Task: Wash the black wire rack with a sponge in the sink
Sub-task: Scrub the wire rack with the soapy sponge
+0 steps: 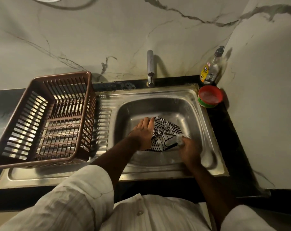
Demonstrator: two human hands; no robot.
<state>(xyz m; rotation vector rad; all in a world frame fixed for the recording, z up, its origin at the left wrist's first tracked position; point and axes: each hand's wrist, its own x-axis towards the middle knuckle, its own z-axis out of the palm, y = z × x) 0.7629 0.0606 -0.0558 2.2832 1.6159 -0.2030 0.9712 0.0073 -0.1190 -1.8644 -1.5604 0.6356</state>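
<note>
The black wire rack (164,133), streaked with white suds, stands tilted on edge inside the steel sink (206,124). My left hand (144,130) grips its left side, fingers curled over the top wires. My right hand (188,151) holds a soapy sponge (179,140) against the rack's right front corner; most of the sponge is hidden in my fingers.
A brown slatted plastic basket (46,117) sits on the drainboard to the left. The tap (150,67) rises behind the basin with no water running. A dish-soap bottle (210,67) and a red tub of cleaner (210,96) stand in the back right corner by the wall.
</note>
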